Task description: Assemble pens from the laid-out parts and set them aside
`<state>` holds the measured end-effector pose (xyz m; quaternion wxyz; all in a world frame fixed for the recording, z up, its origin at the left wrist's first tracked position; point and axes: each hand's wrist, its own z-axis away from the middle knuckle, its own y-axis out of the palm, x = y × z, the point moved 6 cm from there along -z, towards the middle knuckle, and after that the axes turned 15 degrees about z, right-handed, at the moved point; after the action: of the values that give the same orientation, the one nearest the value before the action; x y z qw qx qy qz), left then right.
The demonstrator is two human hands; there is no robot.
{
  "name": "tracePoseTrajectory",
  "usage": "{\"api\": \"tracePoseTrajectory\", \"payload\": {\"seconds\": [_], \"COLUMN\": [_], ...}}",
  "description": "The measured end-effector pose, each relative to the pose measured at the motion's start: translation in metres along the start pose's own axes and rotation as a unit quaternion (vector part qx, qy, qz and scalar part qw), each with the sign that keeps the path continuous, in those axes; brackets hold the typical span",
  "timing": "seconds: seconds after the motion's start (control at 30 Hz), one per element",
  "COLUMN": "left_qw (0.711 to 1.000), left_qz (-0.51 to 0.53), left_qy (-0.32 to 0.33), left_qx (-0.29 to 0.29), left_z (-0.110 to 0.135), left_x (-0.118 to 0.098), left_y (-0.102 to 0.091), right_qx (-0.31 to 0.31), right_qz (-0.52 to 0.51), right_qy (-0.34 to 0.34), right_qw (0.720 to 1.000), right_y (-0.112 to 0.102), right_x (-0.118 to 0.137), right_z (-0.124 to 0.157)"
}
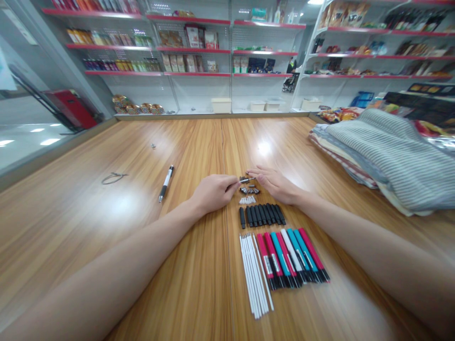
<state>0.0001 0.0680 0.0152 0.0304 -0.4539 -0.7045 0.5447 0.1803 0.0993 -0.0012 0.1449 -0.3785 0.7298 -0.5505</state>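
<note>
Toward the left edge of the desk, a thin cord loop is lying left of a black-and-white pen. Nearer the middle, the left hand is bringing thumb and fingertips together at one end of a small silver rod; I cannot tell whether it is gripping it. Below the rod, metal tips, clear tips, white refills and black grips are running toward the near edge. The right hand is stretching its fingers beside the rod's other end, its hold unclear. Coloured barrels are lying nearer the near edge; folded cloths are covering the right edge.
</note>
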Motion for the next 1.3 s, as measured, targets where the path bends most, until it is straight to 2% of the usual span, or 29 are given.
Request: {"api": "tracePoseTrajectory", "payload": {"seconds": [0.1,0.2,0.3,0.63,0.87,1.0,1.3], "left_qw": [1.000,1.000,1.000,1.000,1.000,1.000,1.000], "left_qz": [-0.002,-0.003,-0.002,0.000,-0.001,-0.001,-0.004], "left_qy": [0.000,0.002,0.001,-0.002,-0.003,-0.004,-0.003], "left_qx": [0.000,0.002,-0.002,-0.030,-0.020,-0.021,-0.021], "left_z": [0.000,0.000,0.000,-0.001,-0.001,-0.001,-0.001], "left_x": [0.001,0.001,0.001,0.002,0.000,0.002,0.003], "left_y": [0.001,0.001,0.000,-0.004,-0.004,-0.004,-0.003], "right_qx": [0.020,0.010,0.005,0.053,0.068,0.048,-0.057], "right_qz": [0.008,-0.008,-0.030,-0.089,-0.075,-0.047,0.063], "right_qy": [0.030,0.048,0.036,0.003,-0.009,0.005,0.069], "right_qw": [0.999,0.999,0.999,0.995,0.995,0.998,0.994], "right_y": [0.001,-0.003,-0.005,-0.006,-0.007,-0.008,-0.013], "right_x": [-0.002,-0.003,-0.003,0.007,0.011,0.009,-0.006], "right_z": [-0.001,0.000,0.002,0.005,0.004,0.005,0.005]}}
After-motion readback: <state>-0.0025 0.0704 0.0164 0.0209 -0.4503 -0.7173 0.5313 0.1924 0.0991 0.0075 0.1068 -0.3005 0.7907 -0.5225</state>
